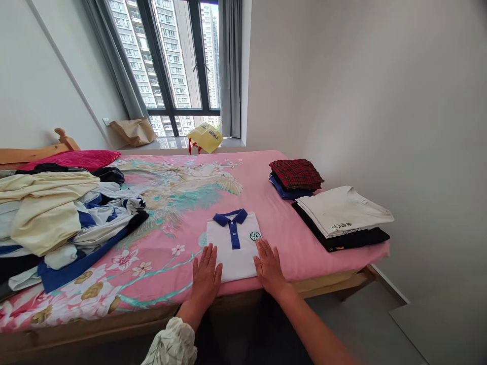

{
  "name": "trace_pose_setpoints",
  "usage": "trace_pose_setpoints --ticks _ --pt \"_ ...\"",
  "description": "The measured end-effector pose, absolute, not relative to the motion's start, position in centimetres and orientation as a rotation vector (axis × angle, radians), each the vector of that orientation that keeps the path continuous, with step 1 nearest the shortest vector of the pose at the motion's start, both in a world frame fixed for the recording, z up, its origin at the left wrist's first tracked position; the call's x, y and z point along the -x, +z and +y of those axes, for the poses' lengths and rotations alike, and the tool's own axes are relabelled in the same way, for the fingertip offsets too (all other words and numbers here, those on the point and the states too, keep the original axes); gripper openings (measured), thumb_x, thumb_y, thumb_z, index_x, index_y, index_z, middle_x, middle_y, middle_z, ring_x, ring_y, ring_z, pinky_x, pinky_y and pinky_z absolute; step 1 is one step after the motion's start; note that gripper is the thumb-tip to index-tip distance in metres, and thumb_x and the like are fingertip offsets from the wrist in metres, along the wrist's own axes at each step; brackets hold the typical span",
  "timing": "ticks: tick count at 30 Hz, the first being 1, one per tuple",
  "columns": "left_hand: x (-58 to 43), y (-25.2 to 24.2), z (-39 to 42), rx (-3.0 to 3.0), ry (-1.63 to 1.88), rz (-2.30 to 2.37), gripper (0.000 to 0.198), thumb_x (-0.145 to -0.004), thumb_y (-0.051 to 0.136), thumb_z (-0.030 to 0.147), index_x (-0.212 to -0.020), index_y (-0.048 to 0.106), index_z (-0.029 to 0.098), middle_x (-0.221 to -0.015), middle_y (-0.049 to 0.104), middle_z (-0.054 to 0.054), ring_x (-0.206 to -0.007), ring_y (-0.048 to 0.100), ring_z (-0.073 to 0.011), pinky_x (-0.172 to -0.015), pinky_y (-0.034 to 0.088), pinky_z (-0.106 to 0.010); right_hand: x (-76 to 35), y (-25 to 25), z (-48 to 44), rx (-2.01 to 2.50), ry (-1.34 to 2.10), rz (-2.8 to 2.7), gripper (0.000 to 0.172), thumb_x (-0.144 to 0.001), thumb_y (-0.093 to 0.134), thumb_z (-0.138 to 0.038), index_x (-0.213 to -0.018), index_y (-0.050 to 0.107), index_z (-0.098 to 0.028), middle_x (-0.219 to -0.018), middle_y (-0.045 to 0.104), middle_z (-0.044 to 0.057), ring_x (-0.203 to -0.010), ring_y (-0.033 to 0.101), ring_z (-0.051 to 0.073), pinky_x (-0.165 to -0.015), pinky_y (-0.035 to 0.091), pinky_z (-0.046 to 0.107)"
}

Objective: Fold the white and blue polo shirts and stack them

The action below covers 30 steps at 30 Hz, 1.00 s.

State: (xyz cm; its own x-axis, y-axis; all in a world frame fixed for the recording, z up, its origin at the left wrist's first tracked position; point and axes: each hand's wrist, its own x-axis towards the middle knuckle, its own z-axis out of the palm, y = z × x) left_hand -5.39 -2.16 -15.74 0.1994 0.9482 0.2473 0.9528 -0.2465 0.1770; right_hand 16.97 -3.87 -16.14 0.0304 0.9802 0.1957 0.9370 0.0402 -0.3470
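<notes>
A folded white polo shirt with a blue collar and a round green badge lies near the front edge of the pink floral bedsheet. My left hand rests flat and open on the sheet, its fingers touching the shirt's left edge. My right hand lies flat and open against the shirt's right edge. Neither hand holds anything.
A heap of unfolded clothes covers the bed's left side. Folded stacks sit at the right: a red plaid pile and a white shirt on black garments. A yellow bag and a brown paper bag stand on the windowsill.
</notes>
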Motion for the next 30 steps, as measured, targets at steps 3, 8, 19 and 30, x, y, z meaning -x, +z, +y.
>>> trace_pose_setpoints --ticks 3,8,19,30 --pt "3.6 -14.7 0.8 2.488 -0.399 -1.923 0.055 -0.093 0.026 0.033 -0.145 0.024 0.016 -0.153 0.016 -0.008 -0.142 0.013 -0.0212 -0.113 0.009 -0.051 -16.1 -15.2 -0.2 1.939 0.204 -2.020 0.056 -0.093 0.024 -0.032 -0.146 0.020 -0.016 -0.154 0.016 0.005 -0.142 0.008 0.017 -0.114 0.003 0.044" --pt "3.9 -15.9 3.4 2.463 -0.125 -2.166 0.062 -0.090 0.026 0.047 -0.142 0.032 0.013 -0.150 0.025 -0.013 -0.140 0.021 -0.0280 -0.108 0.006 -0.063 -17.6 -16.3 3.0 2.170 0.461 -1.993 0.066 -0.092 0.023 -0.050 -0.145 0.024 -0.012 -0.152 0.020 0.009 -0.141 0.013 0.023 -0.112 0.004 0.050" --pt "3.6 -15.5 9.9 2.401 -0.198 -2.234 0.061 -0.090 0.025 0.046 -0.138 0.037 0.011 -0.147 0.034 -0.016 -0.136 0.029 -0.0276 -0.110 0.008 -0.059 -16.4 -15.9 7.2 2.084 0.435 -2.049 0.063 -0.093 0.016 -0.048 -0.145 0.026 -0.013 -0.152 0.021 0.009 -0.140 0.014 0.022 -0.112 0.001 0.050" --pt "5.1 -17.1 14.4 2.350 -0.220 -2.271 0.065 -0.084 0.034 0.048 -0.141 0.030 0.018 -0.150 0.028 -0.013 -0.135 0.027 -0.0272 -0.106 0.017 -0.055 -17.3 -19.4 11.6 2.108 0.375 -1.983 0.064 -0.091 0.023 -0.048 -0.146 0.022 -0.016 -0.153 0.017 0.004 -0.141 0.010 0.020 -0.111 -0.006 0.048"
